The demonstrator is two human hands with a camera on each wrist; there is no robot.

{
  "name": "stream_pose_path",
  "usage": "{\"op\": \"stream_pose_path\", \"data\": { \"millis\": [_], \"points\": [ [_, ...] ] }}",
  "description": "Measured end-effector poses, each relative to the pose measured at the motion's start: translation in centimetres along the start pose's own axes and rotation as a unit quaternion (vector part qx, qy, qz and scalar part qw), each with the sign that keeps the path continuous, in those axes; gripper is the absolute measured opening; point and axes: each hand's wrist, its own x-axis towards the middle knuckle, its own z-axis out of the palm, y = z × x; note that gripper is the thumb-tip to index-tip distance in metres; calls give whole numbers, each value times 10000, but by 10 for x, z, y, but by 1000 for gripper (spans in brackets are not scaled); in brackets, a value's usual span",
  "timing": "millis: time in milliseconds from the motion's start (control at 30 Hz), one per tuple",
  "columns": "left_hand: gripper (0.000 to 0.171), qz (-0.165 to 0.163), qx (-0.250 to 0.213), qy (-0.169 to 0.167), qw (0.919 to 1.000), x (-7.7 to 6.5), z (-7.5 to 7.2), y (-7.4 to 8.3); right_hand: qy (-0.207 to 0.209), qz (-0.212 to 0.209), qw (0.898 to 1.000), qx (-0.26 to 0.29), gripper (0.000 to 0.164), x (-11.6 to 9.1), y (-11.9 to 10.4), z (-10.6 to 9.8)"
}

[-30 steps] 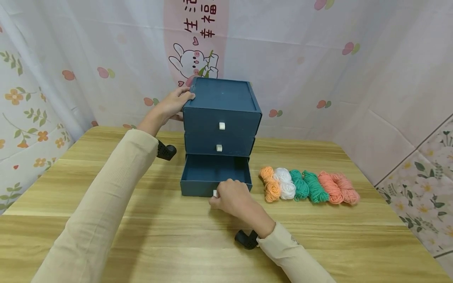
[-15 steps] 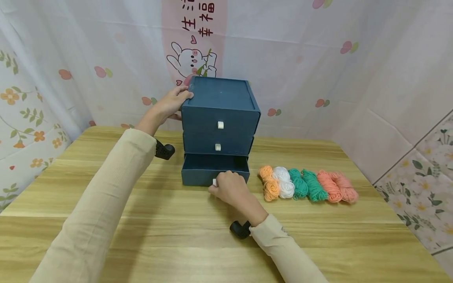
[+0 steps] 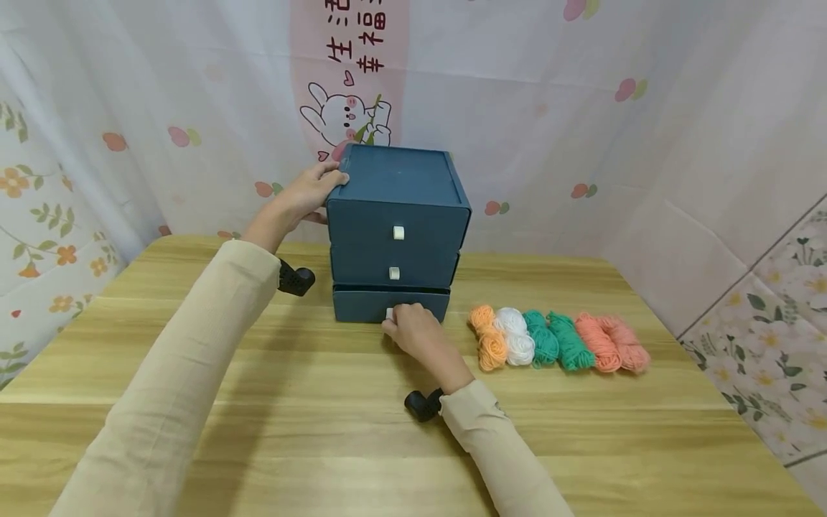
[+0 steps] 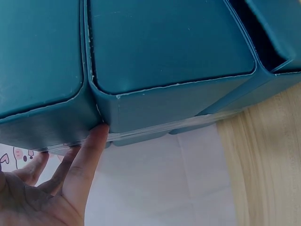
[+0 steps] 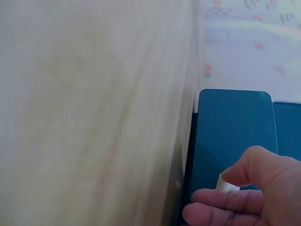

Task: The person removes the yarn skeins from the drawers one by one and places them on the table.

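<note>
A dark blue three-drawer cabinet [image 3: 399, 176] stands toward the back of the table. Its bottom drawer [image 3: 362, 306] sticks out slightly, with a narrow dark gap above its front. My right hand [image 3: 420, 332] pinches the small white knob [image 5: 227, 184] of that drawer between thumb and fingers. My left hand [image 3: 304, 197] rests against the cabinet's upper left side, thumb over the top edge. In the left wrist view, extended fingers [image 4: 83, 165] touch the cabinet's side near a seam between two levels. The upper two drawers are flush, each with a white knob [image 3: 398, 233].
Right of the cabinet lies a row of yarn skeins: orange [image 3: 491, 345], white [image 3: 517, 337], green [image 3: 568, 341] and coral [image 3: 601, 343]. Patterned curtains [image 3: 517, 129] hang close behind the wooden table [image 3: 310, 431]. A black camera mount [image 3: 423, 406] juts from my right wrist.
The bottom drawer has slid inward from well pulled out to nearly closed, my right hand moving away from me with its knob. My left hand has stayed on the cabinet's side.
</note>
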Motion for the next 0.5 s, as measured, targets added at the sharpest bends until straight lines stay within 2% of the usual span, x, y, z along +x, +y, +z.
{"op": "stream_pose_path", "data": {
  "millis": [167,500],
  "points": [
    [63,-13,-106,-40,9999,1,2,0,161,15,9994,289,38,7,6,2],
    [64,-45,-122,-52,9999,1,-1,-1,-118,226,9988,429,31,10,4,2]
  ]
}}
